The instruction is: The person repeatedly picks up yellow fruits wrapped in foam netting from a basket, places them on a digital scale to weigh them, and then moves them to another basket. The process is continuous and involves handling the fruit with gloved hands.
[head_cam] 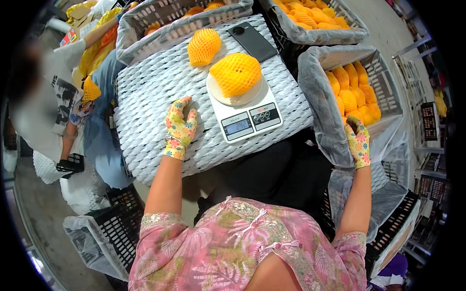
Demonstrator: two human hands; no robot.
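My left hand (180, 125), in a yellow flowered glove, rests on the white foam-net padding (142, 109) with thumb and fingers apart and nothing between them. To its right stands a white digital kitchen scale (244, 123), its display lit. A fruit in a yellow foam net (236, 72) lies on the scale's round plate. Another netted fruit (204, 47) is on the padding behind it. My right hand (358, 140), gloved alike, is at the near inner side of a lined crate (316, 105), against the netted fruits (348, 101); whether it grips one cannot be told.
A dark smartphone (253, 42) lies at the padding's back edge. Lined crates of netted fruit stand behind (182, 29) and at back right (324, 36). At left, a person (65, 94) holds a netted fruit. More crates (116, 225) stand low on both sides.
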